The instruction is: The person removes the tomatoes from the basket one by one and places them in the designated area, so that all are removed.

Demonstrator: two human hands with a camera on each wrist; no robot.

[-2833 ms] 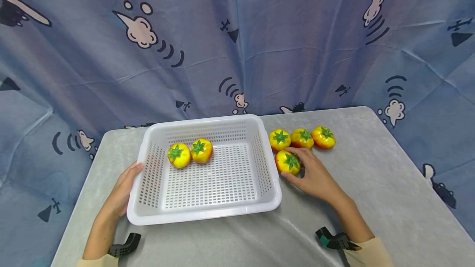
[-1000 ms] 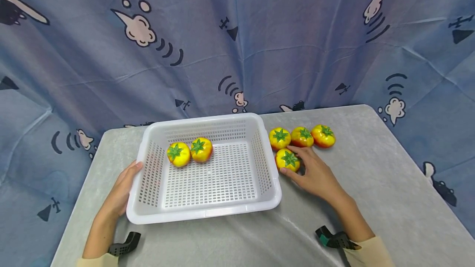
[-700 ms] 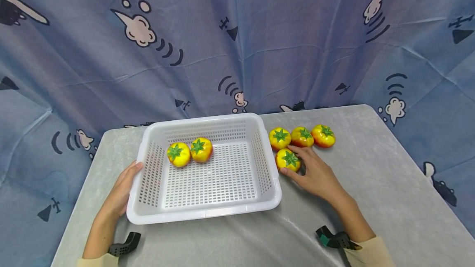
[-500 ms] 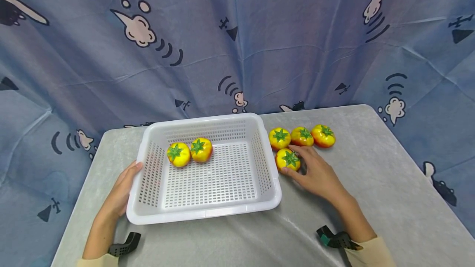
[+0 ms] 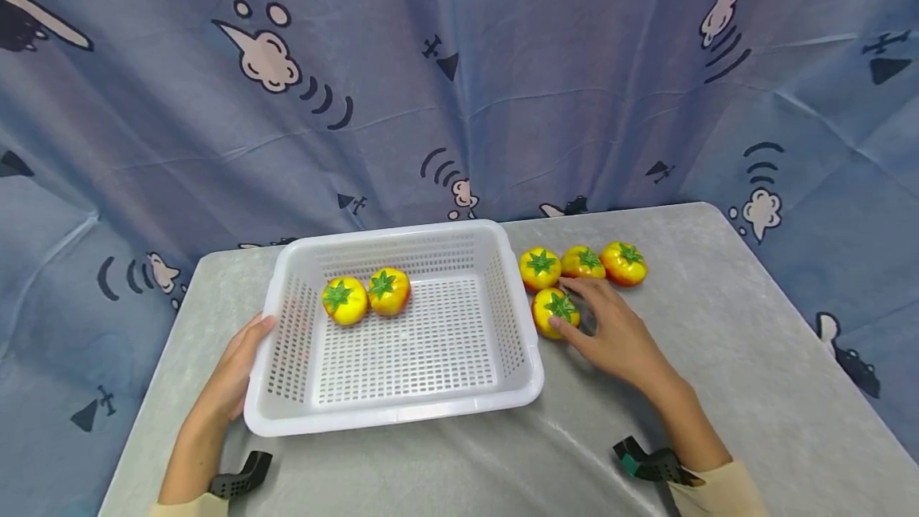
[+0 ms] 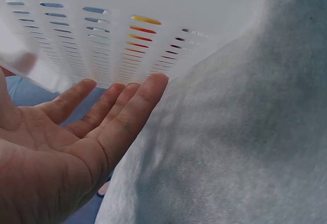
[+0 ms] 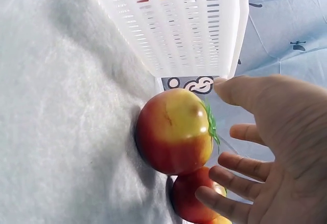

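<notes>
My left hand holds the left rim of a white perforated plastic basket; in the left wrist view its fingers lie along the outer wall. Inside the basket sit two red-and-yellow tomatoes with green star-shaped leaves. My right hand hovers spread around a nearer tomato just right of the basket. A gap shows between its fingers and that tomato in the right wrist view. Behind it, a row of three more tomatoes lies on the table, one partly covered by my fingers.
A grey cloth covers the table. Its far edge meets a blue patterned curtain. The basket's right wall stands close beside the nearer tomatoes. Black camera mounts sit on both wrists.
The right thumb has shifted up and right from the near tomato's lower edge, and the fingers have spread off it. The tomatoes and the basket with the left hand stay in place.
</notes>
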